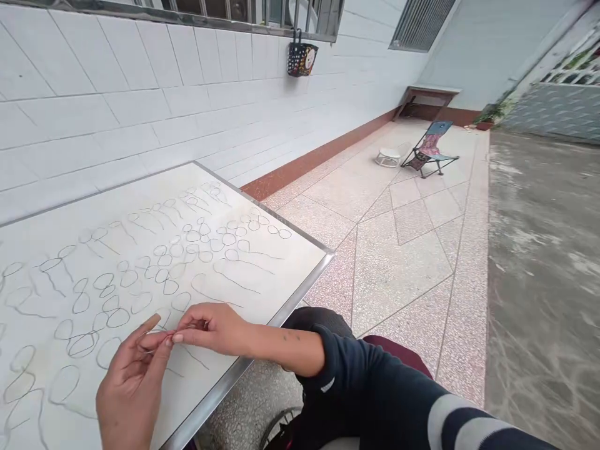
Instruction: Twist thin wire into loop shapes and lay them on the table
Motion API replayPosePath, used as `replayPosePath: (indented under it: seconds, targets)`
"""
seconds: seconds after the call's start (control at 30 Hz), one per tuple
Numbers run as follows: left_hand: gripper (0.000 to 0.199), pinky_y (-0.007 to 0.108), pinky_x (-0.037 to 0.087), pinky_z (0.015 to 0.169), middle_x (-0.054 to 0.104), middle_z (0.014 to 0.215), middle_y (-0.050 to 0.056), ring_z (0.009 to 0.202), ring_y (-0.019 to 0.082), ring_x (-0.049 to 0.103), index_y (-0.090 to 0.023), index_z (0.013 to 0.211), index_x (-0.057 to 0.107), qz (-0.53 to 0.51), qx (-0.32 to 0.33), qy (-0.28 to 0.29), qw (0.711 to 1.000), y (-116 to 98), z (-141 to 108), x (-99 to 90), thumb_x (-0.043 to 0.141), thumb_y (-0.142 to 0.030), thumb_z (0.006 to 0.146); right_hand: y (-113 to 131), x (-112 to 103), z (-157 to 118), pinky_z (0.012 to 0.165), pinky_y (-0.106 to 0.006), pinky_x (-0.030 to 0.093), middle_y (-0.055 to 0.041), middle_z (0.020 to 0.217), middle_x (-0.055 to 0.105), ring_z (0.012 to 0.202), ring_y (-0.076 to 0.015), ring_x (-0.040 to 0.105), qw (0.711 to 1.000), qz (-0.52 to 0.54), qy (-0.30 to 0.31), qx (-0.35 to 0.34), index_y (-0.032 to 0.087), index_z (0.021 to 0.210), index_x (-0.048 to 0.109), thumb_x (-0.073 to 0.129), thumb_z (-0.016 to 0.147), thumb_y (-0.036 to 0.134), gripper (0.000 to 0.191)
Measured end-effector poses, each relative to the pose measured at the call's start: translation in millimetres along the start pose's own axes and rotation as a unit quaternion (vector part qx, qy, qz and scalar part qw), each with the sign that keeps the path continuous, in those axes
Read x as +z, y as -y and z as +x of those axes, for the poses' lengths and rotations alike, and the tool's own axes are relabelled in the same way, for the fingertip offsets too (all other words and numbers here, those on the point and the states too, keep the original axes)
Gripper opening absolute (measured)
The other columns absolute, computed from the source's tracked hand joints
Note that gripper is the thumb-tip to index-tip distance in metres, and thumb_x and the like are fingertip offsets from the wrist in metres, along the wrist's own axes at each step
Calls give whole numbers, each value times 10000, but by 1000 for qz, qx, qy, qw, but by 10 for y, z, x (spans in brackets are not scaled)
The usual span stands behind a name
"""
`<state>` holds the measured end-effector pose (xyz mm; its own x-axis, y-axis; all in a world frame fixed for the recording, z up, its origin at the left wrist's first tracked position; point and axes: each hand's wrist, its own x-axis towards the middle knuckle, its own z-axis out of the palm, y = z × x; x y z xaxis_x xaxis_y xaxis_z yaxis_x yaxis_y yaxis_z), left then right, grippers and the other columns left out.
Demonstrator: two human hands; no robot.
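At the near edge of a white table [300, 259], my two hands meet fingertip to fingertip. My left hand [134, 375] pinches a thin wire loop [149, 332] between thumb and index finger, its other fingers curled. From the right, my right hand [215, 328] pinches at the same spot, where a small bit of red shows between the fingertips. Part of the wire is hidden by the fingers. Around and beyond my hands, many thin wire-like loops [104, 284] lie on the tabletop, some shaped like a figure eight, others single with long tails.
A metal strip edges the table, and a white tiled wall [140, 119] runs behind it. A patterned bag [301, 59] hangs from the window bars. Farther off stand a folding chair [432, 150], a low white stool [388, 156] and a wooden table [429, 94].
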<state>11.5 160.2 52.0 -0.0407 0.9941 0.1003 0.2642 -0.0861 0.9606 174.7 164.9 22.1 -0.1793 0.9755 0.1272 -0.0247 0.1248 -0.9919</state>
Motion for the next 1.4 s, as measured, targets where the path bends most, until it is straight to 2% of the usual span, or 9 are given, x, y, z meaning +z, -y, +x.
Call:
replayPosePath:
  seconds: [0.1,0.23,0.37,0.6,0.77,0.9,1.0,1.2,1.4]
  targets:
    - [458,353,476,888,699,937,7,906,189,634,-283,1192,646,10,-34,31,999,-63,-1,26,742,-332,747,39,14,-67,567,-218,361,38,671,543,609,-93,446,999,-26,-38,-9,202,796,643,600,874,451,264]
    - [470,308,496,814,694,914,32,813,147,631,-239,1233,602,-84,-33,48,995,5,30,-14,711,-307,781,5,78,-78,501,-217,392,42,630,528,529,-93,446,998,-26,-57,22,207,819,612,572,881,395,202]
    - [469,304,493,806,687,922,36,833,152,634,-229,1225,603,-131,-36,52,989,64,8,-44,714,-239,769,2,155,-111,501,-228,438,34,642,550,514,-97,490,997,-47,-55,4,220,834,605,561,892,393,188]
    - [383,310,497,808,678,813,2,753,130,636,-220,1124,650,-230,-39,-3,973,153,-24,44,735,-228,750,-1,244,-126,520,-242,431,23,699,569,529,-103,512,996,-65,-54,-2,234,888,562,497,935,427,209]
    - [441,309,491,827,660,789,-11,759,122,629,-223,1180,631,-250,-45,-37,967,177,8,30,738,-213,752,-29,297,-93,588,-255,454,21,749,520,638,-124,497,992,92,-82,36,239,864,510,533,902,501,265]
    - [455,282,489,798,647,770,-18,764,115,620,-218,1180,635,-267,-35,-73,960,152,98,-104,749,-198,740,-21,296,-81,599,-216,424,14,848,482,724,-115,477,951,282,-85,96,244,837,500,625,852,486,273]
    - [471,283,496,783,641,774,-18,754,115,614,-224,1193,630,-266,-23,-81,960,115,135,-199,749,-194,739,14,289,-88,596,-214,413,-2,895,493,769,-125,488,932,335,-49,127,242,807,501,670,816,496,304]
    - [422,296,542,686,625,801,-8,718,128,596,-242,1159,650,-198,-31,-28,979,24,74,-226,734,-229,746,32,246,-82,576,-251,420,-24,775,506,691,-131,487,930,318,82,163,192,615,500,489,842,687,544]
    - [395,264,521,687,625,807,-14,652,100,588,-246,1182,641,-131,-22,-3,991,-13,53,-245,689,-227,790,-32,170,-49,479,-195,374,62,640,513,538,-74,446,948,208,145,194,200,819,598,808,680,381,310]
